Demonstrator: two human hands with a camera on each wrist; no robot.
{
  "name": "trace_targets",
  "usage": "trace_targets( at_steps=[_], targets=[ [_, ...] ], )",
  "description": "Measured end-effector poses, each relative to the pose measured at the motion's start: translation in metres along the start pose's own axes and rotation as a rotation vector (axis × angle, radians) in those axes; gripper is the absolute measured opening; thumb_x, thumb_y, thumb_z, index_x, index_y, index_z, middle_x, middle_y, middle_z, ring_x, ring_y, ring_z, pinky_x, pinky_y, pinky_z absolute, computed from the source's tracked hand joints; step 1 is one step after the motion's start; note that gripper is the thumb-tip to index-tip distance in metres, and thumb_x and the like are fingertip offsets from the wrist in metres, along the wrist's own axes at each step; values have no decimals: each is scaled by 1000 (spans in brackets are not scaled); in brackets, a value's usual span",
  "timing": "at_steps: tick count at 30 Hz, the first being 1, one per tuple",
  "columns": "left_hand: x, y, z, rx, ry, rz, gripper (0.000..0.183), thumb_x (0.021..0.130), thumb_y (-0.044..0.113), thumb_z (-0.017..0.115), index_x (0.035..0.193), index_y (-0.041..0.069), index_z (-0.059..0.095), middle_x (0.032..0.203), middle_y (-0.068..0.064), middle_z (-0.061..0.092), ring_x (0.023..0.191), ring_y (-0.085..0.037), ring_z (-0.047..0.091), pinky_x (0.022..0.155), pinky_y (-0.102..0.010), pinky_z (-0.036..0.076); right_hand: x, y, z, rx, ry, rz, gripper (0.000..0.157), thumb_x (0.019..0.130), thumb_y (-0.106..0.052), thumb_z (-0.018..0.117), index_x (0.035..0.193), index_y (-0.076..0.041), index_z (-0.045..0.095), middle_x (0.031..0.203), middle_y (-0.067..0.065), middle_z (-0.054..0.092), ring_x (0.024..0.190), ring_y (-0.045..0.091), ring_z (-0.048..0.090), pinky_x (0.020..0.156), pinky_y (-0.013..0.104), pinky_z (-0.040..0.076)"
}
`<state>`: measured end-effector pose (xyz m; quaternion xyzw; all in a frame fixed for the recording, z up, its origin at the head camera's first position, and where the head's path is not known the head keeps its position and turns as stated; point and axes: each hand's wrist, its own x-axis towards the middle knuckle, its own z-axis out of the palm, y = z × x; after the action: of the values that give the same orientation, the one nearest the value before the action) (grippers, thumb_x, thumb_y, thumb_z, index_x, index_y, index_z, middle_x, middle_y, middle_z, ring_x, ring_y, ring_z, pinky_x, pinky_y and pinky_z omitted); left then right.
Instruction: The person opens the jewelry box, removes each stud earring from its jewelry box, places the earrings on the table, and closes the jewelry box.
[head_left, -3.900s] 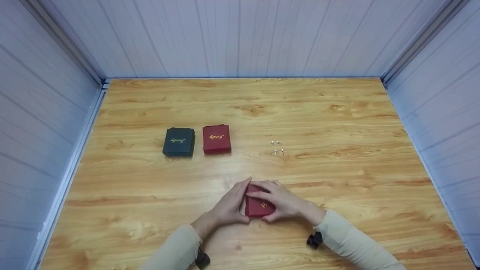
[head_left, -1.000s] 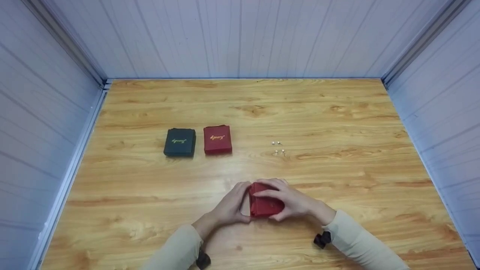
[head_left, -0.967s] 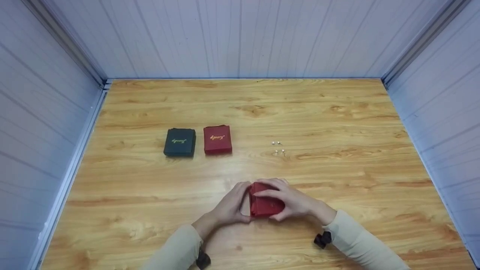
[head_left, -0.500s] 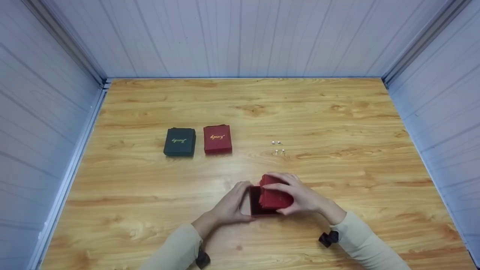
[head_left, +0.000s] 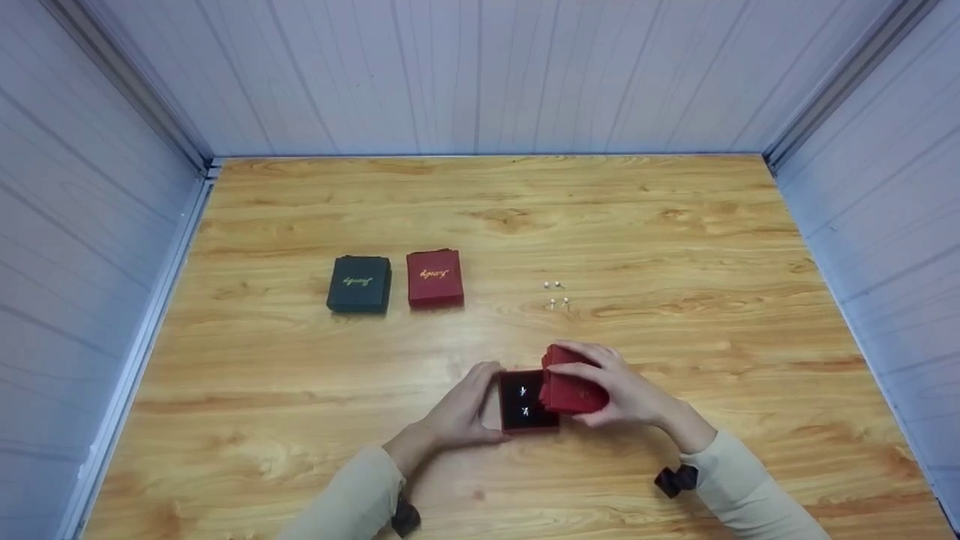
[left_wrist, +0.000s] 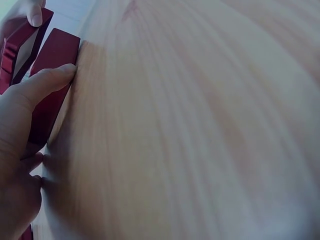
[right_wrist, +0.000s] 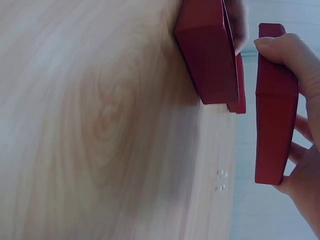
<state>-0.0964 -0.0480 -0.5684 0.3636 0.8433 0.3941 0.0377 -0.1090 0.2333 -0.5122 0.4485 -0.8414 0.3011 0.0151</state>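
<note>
In the head view my left hand (head_left: 466,412) grips the bottom half of a red jewelry box (head_left: 529,430) on the table, thumb at the near side and fingers at the far side. Two small silvery earrings (head_left: 524,400) stand in its black insert. My right hand (head_left: 626,390) holds the red lid (head_left: 571,384) raised, over the right edge of the bottom half. The right wrist view shows the lid (right_wrist: 275,115) apart from the bottom half (right_wrist: 210,60). In the left wrist view the thumb lies along the red wall (left_wrist: 56,50).
A dark green box (head_left: 359,285) and another red box (head_left: 436,278), both closed with gold lettering, stand farther back on the left. Several loose stud earrings (head_left: 556,294) lie on the wooden table (head_left: 675,247) to their right. Pale panels (head_left: 480,82) wall the table's back and sides.
My right hand has lifted the lid off the box and carried it to the right, uncovering the black insert and earrings. My left hand has stayed at the bottom half.
</note>
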Motion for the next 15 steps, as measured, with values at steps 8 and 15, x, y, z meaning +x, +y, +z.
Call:
trace_targets(
  at_steps=[8,15],
  targets=[
    [0,-1,-1,0,-18,1,93,60,41,77,128,-1,30,122,-8,39,115,-16,36,98,-30,31,-12,6,-7,-30,63,68,75,55,-24,81,124,-17,51,133,15,38,113,28,39,85,43,31],
    [0,0,-1,-12,-18,-3,92,60,41,77,128,1,30,122,-6,38,114,-16,36,99,-30,30,-19,11,-5,-32,80,133,76,56,-23,80,125,-16,50,133,16,37,111,31,40,82,44,30]
  ],
)
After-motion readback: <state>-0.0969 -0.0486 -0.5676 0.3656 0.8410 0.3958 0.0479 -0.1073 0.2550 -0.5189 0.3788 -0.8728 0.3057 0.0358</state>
